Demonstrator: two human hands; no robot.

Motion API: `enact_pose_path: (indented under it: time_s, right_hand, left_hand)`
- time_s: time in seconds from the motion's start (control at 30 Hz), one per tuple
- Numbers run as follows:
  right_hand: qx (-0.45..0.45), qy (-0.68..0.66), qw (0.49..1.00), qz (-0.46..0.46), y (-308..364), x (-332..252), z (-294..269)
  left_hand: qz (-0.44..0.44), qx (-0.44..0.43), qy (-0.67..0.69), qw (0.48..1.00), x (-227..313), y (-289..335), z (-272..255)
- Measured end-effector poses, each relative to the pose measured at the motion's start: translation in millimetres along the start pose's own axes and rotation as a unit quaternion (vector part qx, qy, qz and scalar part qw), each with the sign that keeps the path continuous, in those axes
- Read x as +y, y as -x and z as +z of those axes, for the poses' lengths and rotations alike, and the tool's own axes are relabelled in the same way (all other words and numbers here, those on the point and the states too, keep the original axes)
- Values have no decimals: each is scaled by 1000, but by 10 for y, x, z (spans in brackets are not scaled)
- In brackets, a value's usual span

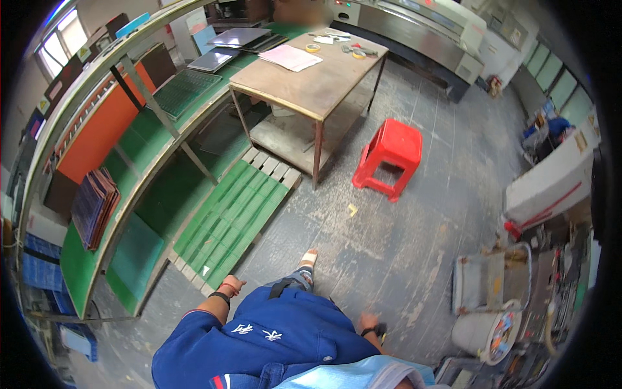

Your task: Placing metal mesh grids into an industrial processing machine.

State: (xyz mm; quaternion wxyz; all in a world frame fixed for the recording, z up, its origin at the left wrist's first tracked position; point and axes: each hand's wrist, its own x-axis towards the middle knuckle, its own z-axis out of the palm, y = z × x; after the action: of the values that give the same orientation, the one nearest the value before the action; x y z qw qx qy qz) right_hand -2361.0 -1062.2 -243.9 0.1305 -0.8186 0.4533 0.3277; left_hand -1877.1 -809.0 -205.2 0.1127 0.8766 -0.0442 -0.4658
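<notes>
Head view, from the left: a long green-topped metal shelf rack (78, 266) runs up the left side, with a stack of dark reddish-brown flat boards (94, 207) lying on it and an orange panel (97, 129) leaning further along. Beside the rack, a pile of green rectangular sheets (230, 217) rests on a pale wooden pallet (272, 168) on the grey concrete floor (389, 246).

My left hand (230, 285) hangs at my side, just over the near corner of those green sheets, apart from them. Its fingers (237, 282) look loosely curled and grasp nothing. A black band sits on that wrist. I wear a blue shirt (259, 343), and one foot (306, 262) shows ahead of me on the floor.

Further up stands a brown wooden bench on thin metal legs (311, 78), carrying pink paper sheets (290, 57) and rolls of yellow tape (313, 47). To its right, a red plastic stool (389, 155) stands on the floor, well apart from me.

My right hand (369, 322) hangs low by my hip, also with a dark wristband. Its fingers are curled inward, and something dark shows beside them; I cannot tell whether they grip it.

At the far right, a white plastic bucket (483, 334) sits among cluttered equipment.
</notes>
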Motion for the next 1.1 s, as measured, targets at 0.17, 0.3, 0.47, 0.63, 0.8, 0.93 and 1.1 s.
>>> enact_pose_path:
  time_s: [0.17,0.3,0.47,0.63,0.8,0.93,1.1]
  right_hand:
    - [-63,-93,993,47,-382,536,514]
    - [40,-453,865,210,-668,753,-400]
    - [131,-722,597,324,-1317,913,-1719]
    - [122,-569,789,198,-1781,1302,-1841]
    - [-33,-185,982,14,-2301,2178,-1742]
    - [-49,-155,986,40,-2900,3062,-2260]
    - [41,-683,626,374,-3865,4000,-3347]
  left_hand:
    - [68,86,60,992,1079,-593,-184]
    - [144,225,30,963,2151,-1008,-397]
    - [115,214,280,929,3308,-1864,-720]
    - [155,205,476,841,4995,-1828,-983]
    - [133,203,584,775,5970,-2060,-1171]
    - [67,376,534,754,6260,-2335,-1249]
    - [-24,529,429,732,7060,-2160,-1113]
